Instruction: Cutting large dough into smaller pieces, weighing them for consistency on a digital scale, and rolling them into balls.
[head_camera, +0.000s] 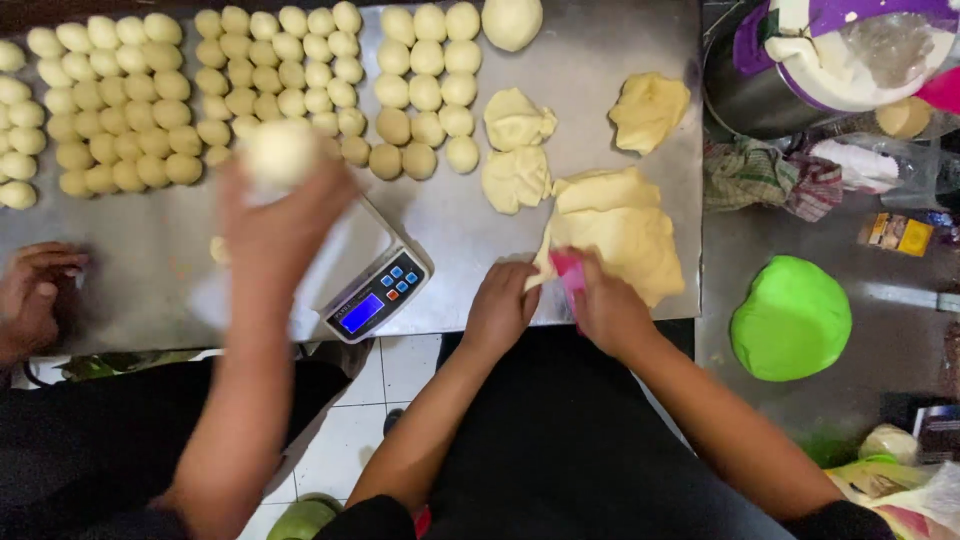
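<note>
Head view, lower middle of the frame: the person's right hand (608, 308) is closed around a pink dough scraper (568, 268), whose blade is set into the near left corner of a large slab of pale yellow dough (625, 235). The left hand (500, 305) lies just beside it, fingers curled down on the slab's corner and pinning it to the steel table (640, 40). Judging by this, the step in hand is cutting a portion off the slab. A clean cut calls for pressing the scraper straight down to the metal while the left hand keeps the corner from dragging.

Above the slab, three torn dough pieces (515, 180) lie apart from each other. To the left of the hands sits a digital scale (375, 295), its white pan partly hidden by a co-worker's raised, blurred hand (285, 215) gripping a dough ball (280, 155). That person's other hand (30, 295) rests at the left edge of the frame; I cannot tell whether it holds anything. Rows of rolled dough balls (120, 100) fill the upper left of the table.

At the right of the frame lie a bright green rounded thing (790, 318), a checked cloth (760, 175) and a metal mixing bowl (750, 100).
</note>
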